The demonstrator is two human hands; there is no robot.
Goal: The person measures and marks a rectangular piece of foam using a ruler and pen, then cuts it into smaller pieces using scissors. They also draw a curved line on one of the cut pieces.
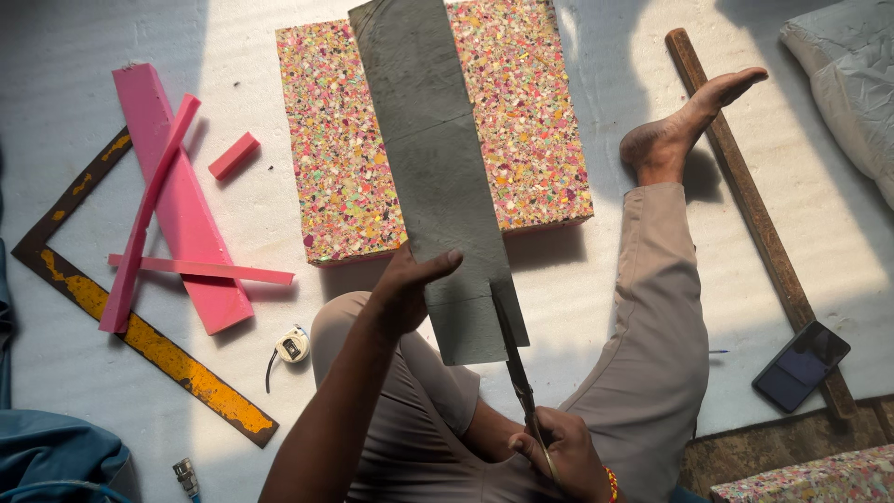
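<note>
Two hands at work, both the seated person's own.

Right hand (559, 456): closed around the handles of a pair of scissors (515, 368), blades pointing away from the body and entered into the near edge of the sheet.

Left hand (408, 284): gripping the left edge of a grey sheet (433, 177), thumb lying across its face, fingers hidden behind it; the sheet is held up off the floor, long and narrow, running from above the lap away over the block beyond.

Progress, as judged from the sheet: a short slit shows at the near end, where the blades stand; the greater length beyond them looks uncut. A faint crosswise line shows part-way up the sheet; whether a mark or a fold cannot be told.

Beyond the sheet: one speckled multicolour foam block (354, 177), flat on the white floor covering (596, 307), partly hidden by the sheet.

Left of the person: pink foam slab (186, 224) with thin pink strips (149, 210) crossed over it; small pink offcut (234, 155); rusty yellow-painted steel square (140, 340); tape measure (292, 346).

Right of the person: own bare foot (684, 130), leg stretched out; long wooden batten (754, 214); dark phone (801, 365) lying against it.
</note>
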